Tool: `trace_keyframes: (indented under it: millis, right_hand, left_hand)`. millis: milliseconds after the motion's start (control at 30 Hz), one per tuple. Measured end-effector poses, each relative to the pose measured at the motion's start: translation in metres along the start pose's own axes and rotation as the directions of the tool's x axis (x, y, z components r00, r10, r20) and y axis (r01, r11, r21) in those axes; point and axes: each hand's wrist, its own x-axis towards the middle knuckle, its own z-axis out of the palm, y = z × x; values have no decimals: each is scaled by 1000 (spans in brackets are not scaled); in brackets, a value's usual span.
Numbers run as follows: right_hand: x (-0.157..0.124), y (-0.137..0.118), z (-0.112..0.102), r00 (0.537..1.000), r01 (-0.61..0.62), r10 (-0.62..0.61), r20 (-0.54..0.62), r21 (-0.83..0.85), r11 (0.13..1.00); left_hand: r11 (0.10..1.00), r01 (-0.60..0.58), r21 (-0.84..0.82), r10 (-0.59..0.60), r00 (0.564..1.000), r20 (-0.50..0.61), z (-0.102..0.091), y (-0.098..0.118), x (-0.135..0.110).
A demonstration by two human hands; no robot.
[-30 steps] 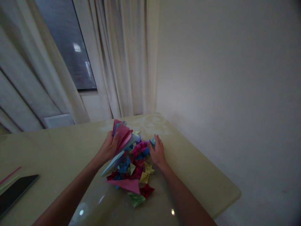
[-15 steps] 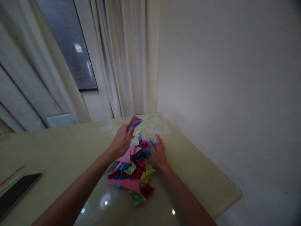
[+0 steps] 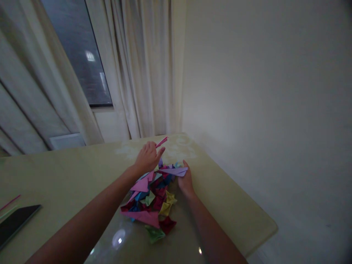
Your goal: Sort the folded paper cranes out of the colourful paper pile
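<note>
My left hand (image 3: 148,157) is above the far end of a heap of folded coloured papers. A pink folded paper (image 3: 161,142) sticks out from behind its fingers, held there. On the heap's right side my right hand (image 3: 187,184) grips the wide end of a lavender folded paper (image 3: 176,171), whose narrow end points left; the paper covers part of the fingers. Beneath them lie a long pink folded paper (image 3: 145,217), yellow folded paper (image 3: 167,204), a dark red piece (image 3: 167,224) and a green piece (image 3: 154,233), with blue and magenta pieces between.
The pale glossy table (image 3: 225,198) meets a white wall (image 3: 261,110) on the right. A dark flat tablet-like object (image 3: 19,222) lies at the left, beside a thin pink stick (image 3: 10,202) and a thin green one. Curtains (image 3: 154,73) hang behind the table.
The lavender paper has passed from my left hand to my right, which has closed on it. My left hand has turned palm down, keeping the pink paper. The view has shifted slightly.
</note>
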Motion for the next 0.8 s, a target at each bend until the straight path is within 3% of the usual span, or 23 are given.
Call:
trace_keyframes:
  millis: [133, 267, 533, 800]
  right_hand:
    - [6, 0, -2, 986, -139, 145, -87, 78, 987]
    - [15, 5, -5, 953, -260, 286, -95, 224, 939]
    - [15, 12, -4, 948, -276, 306, -89, 253, 927]
    - [16, 16, 1, 947, -282, 309, -85, 236, 930]
  left_hand:
    - [999, 32, 14, -32, 999, 18, 3, -32, -3]
    - [982, 189, 23, -189, 982, 28, 9, -60, -12]
    - [937, 348, 4, -348, 937, 29, 13, -82, -36]
    - [895, 438, -82, -438, 899, 17, 14, -91, -41]
